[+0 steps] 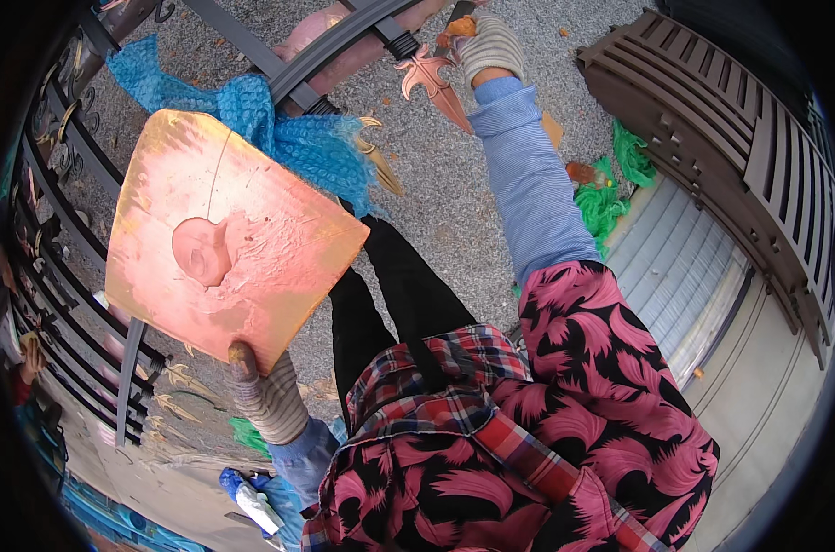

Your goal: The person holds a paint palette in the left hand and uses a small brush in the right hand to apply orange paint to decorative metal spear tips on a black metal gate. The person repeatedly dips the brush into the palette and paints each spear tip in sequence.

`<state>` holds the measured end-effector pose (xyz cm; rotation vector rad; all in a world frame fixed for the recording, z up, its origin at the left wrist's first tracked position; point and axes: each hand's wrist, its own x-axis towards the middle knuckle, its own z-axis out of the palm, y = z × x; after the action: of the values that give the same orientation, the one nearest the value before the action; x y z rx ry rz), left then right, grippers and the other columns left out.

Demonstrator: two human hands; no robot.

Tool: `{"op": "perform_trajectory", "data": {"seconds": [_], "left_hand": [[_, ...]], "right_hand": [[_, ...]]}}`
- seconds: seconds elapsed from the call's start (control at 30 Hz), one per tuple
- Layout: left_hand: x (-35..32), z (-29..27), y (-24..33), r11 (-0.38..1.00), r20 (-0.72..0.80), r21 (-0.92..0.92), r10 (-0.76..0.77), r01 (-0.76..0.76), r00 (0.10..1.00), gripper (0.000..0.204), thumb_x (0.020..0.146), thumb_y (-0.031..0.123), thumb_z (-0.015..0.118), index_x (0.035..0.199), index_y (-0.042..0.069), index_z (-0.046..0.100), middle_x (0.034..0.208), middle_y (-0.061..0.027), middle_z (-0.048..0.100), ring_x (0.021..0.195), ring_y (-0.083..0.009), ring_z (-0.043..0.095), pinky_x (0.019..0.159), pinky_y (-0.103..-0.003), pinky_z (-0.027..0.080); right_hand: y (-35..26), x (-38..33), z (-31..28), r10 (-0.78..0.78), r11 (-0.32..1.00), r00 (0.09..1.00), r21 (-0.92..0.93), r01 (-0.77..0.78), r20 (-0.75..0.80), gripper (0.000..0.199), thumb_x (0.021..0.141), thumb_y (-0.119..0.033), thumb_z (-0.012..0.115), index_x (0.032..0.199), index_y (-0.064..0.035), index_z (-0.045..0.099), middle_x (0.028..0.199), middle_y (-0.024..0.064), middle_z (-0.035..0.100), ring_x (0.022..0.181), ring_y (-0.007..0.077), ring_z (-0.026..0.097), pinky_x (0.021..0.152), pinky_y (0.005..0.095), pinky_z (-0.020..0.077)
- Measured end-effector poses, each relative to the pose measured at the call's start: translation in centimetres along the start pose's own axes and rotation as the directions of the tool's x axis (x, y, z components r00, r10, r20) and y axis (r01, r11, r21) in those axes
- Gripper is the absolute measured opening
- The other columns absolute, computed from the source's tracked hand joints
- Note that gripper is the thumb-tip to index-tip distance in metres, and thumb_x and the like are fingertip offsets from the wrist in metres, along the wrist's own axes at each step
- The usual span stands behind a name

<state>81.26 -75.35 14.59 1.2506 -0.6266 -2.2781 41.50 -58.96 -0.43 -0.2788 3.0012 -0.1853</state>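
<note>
My left hand [268, 396], in a striped knit glove, grips the lower edge of a flat board [288, 230] smeared with pink-copper and gold paint. A thicker wet pool of copper paint [202, 250] sits on the board's face. My stretched-out right hand [493, 53], gloved alike, is closed on an orange-stained, sponge-like piece [460, 29]; its exact kind is hard to make out. That piece is against or close to a dark metal bar [460, 11]. Beside it a copper-coloured spearhead finial [436, 87] points down toward my right sleeve.
Dark metal fence panels with curved bars [81, 225] stand at the left. Blue bubble wrap [242, 101] drapes behind the board, near a gold-tipped finial [380, 166]. Brown slatted metal panels [712, 120] lie at the right, beside green plastic [601, 207] on the grey gravelly ground [445, 221].
</note>
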Motion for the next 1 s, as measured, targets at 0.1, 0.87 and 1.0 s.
{"op": "perform_trajectory", "data": {"seconds": [0.1, 0.87, 1.0], "left_hand": [[-0.7, 0.0, 0.2, 1.0, -0.018, 0.013, -0.007, 0.007, 1.0, 0.069, 0.076, 0.018, 0.064, 0.132, 0.002, 0.027, 0.132, -0.0096, 0.035, 0.121, -0.0212, 0.034, 0.105, -0.036, 0.022], [-1.7, -2.3, 0.9, 0.997, -0.032, -0.026, 0.071, -0.071, 0.997, 0.07, 0.077, 0.021, 0.065, 0.129, -0.005, 0.027, 0.131, -0.0141, 0.035, 0.12, -0.0269, 0.033, 0.106, -0.046, 0.021], [-1.7, -3.3, 1.0, 0.993, -0.048, -0.104, 0.043, -0.048, 0.998, 0.069, 0.077, 0.02, 0.064, 0.13, -0.003, 0.027, 0.131, -0.0128, 0.036, 0.12, -0.0249, 0.034, 0.106, -0.042, 0.021]], "right_hand": [[-2.6, -2.8, -0.5, -0.166, 0.969, 0.985, -0.193, 0.153, -0.054, 0.031, 0.076, -0.023, 0.065, 0.101, -0.007, 0.058, 0.084, 0.015, 0.063, 0.078, 0.0302, 0.062, 0.063, 0.0421, 0.0522], [0.2, -8.8, -3.8, 0.163, 0.986, 0.842, -0.049, -0.161, 0.515, 0.034, 0.07, -0.033, 0.069, 0.091, -0.0066, 0.063, 0.09, 0.0165, 0.062, 0.081, 0.0323, 0.06, 0.069, 0.0394, 0.0493], [-0.6, -8.1, -0.8, -0.146, 0.987, 0.989, -0.066, 0.148, 0.033, 0.032, 0.071, -0.035, 0.069, 0.087, -0.0078, 0.063, 0.078, 0.0139, 0.06, 0.069, 0.028, 0.057, 0.062, 0.0371, 0.0476]]}}
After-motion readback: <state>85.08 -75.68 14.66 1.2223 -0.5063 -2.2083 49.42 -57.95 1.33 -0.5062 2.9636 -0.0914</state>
